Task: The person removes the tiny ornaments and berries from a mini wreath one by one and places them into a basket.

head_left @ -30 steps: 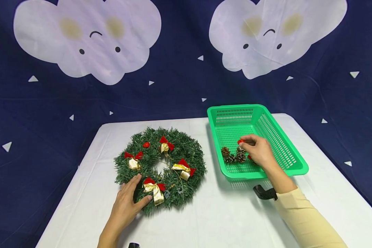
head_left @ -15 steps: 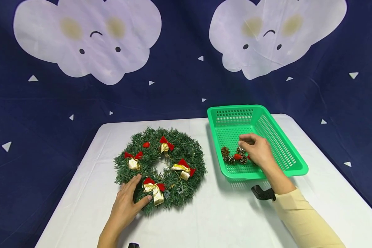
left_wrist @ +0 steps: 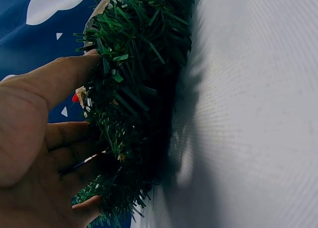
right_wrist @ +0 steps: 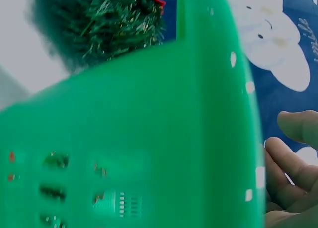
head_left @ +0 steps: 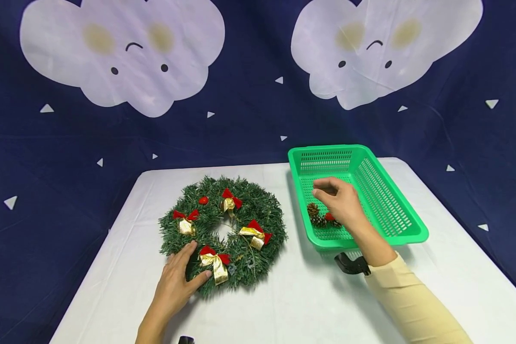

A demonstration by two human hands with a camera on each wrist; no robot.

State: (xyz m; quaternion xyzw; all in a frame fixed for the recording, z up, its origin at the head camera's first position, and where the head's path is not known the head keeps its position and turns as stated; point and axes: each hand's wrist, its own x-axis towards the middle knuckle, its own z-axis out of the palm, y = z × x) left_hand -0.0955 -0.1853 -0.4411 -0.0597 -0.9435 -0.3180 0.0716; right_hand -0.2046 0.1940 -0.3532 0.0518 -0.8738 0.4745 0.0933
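Observation:
A green wreath (head_left: 264, 203) with several red-and-gold bows lies on the white table. My left hand (head_left: 174, 284) rests on its near left edge, thumb and fingers extended beside a bow (head_left: 215, 268). In the left wrist view that hand (left_wrist: 35, 138) touches the green bristles (left_wrist: 134, 89). My right hand (head_left: 341, 203) hovers over the green basket (head_left: 382, 205), fingers loosely bent, thumb apart, nothing between them. Pine cones (head_left: 313, 209) and a small red strawberry-like ornament (head_left: 329, 217) lie below it in the basket, partly hidden by the hand.
One small red ornament (head_left: 203, 200) sits on the wreath's upper left. The white tablecloth (head_left: 290, 296) separates wreath and basket. Behind the table hangs a dark blue cloth (head_left: 249, 129) with clouds. The basket's wall (right_wrist: 124, 109) fills much of the right wrist view.
My right hand let go of a red ornament, which now lies among the pine cones in the basket. The hand then shifted left and slightly up. My left hand stayed on the wreath.

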